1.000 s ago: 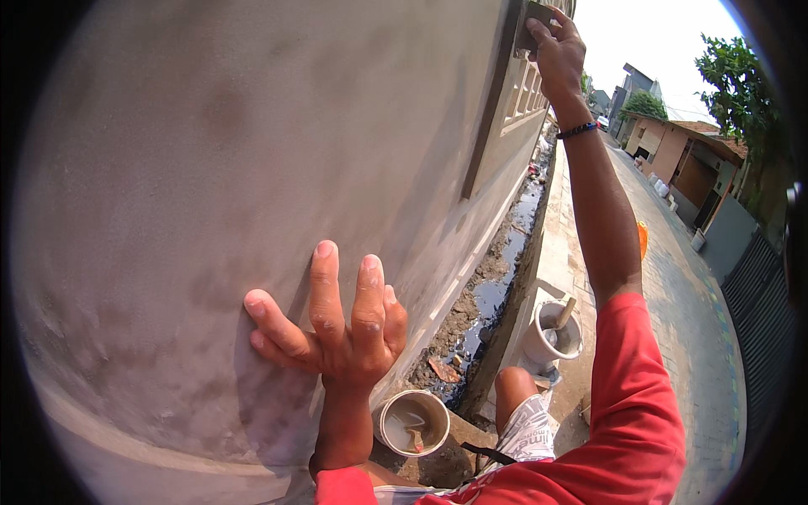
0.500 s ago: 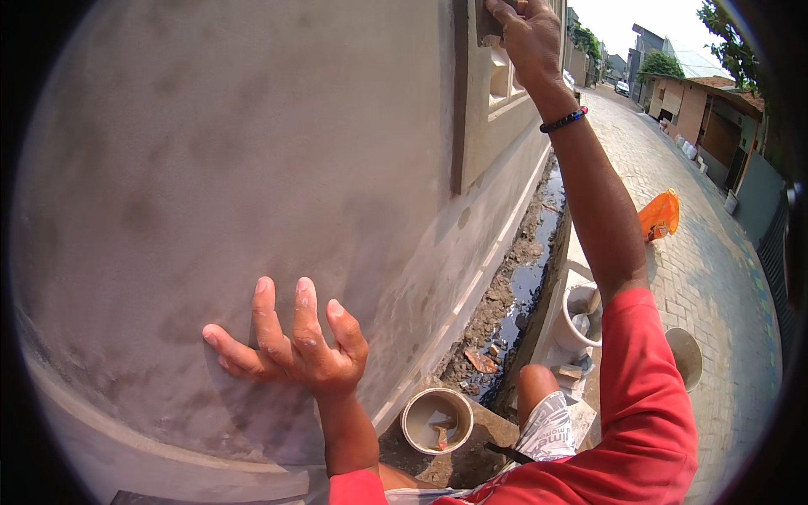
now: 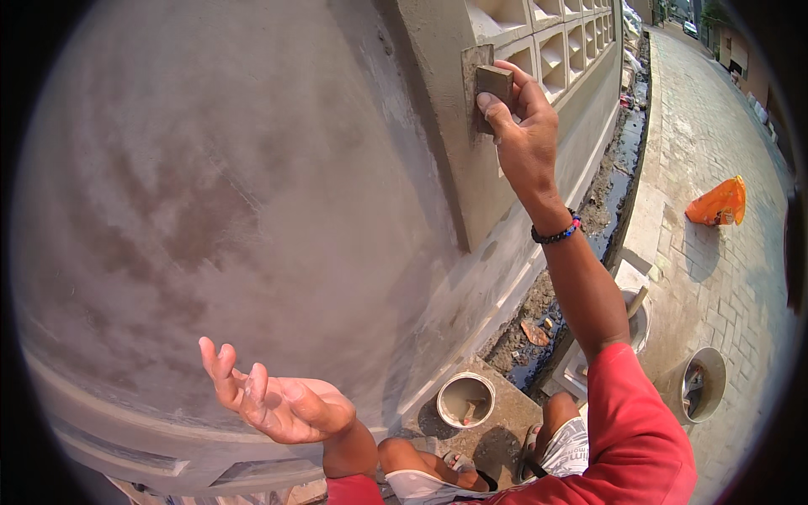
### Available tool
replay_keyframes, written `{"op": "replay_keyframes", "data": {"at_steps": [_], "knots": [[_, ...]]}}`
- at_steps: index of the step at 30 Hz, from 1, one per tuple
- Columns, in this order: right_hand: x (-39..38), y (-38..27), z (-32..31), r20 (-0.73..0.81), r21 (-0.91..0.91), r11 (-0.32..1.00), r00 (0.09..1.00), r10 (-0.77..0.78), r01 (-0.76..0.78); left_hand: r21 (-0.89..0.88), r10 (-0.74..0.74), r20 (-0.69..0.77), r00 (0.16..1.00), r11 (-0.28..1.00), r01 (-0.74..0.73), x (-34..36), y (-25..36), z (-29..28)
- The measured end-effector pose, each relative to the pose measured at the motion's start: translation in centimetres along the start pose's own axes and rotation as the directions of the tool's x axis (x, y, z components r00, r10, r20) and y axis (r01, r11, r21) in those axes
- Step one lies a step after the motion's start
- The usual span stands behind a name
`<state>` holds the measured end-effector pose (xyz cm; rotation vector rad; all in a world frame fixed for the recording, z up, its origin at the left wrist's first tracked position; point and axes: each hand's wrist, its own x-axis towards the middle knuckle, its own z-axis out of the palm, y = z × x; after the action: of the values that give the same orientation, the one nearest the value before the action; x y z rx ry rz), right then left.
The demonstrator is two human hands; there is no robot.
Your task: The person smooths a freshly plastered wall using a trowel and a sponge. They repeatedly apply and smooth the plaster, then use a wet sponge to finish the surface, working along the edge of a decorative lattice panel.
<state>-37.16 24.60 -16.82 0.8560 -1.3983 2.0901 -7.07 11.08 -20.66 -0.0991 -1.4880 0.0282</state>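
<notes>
My right hand grips the dark block handle of a small plastering float. The float's flat plate lies against the grey raised frame beside the white openwork vent blocks. Thumb and fingers close round the handle, and part of the plate is hidden behind it. Lower left, my left hand is open, palm turned up and fingers loosely bent, holding nothing. It hovers in front of the patchy grey plastered wall; I see no clear contact with it.
Below stands a round bucket with wet mix and a tool inside, near my feet. A ditch of mud and dark water runs along the wall's foot. On the paved lane are another bucket and an orange bag.
The view has swung, showing more vent blocks and lane. My right hand with the float appears lower in the picture. My left hand has turned from spread fingers to palm up.
</notes>
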Motion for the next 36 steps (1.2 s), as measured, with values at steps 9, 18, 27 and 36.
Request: {"op": "replay_keyframes", "data": {"at_steps": [9,18,27,36], "knots": [[-7.8,4.3,-0.7,-0.005,-0.355,0.922,0.986,0.164,-0.155,0.079,0.031,0.269,0.963,0.995,-0.054,16.8,1.0,4.4],[-16.0,-5.9,-6.8,0.364,0.754,-0.057,0.344,0.865,-0.655,-0.062,-0.327,0.767,0.552,0.818,0.572,20.7,2.4,3.8],[-17.2,-5.2,0.6,0.611,0.792,-0.543,0.361,0.705,-0.279,0.109,-0.303,0.819,0.488,0.916,0.386,22.8,3.3,3.4],[-11.5,-4.5,6.0,0.431,0.901,-0.398,0.464,0.774,-0.173,0.466,0.222,0.551,0.804,0.717,-0.518,35.7,-6.2,6.8]]}}
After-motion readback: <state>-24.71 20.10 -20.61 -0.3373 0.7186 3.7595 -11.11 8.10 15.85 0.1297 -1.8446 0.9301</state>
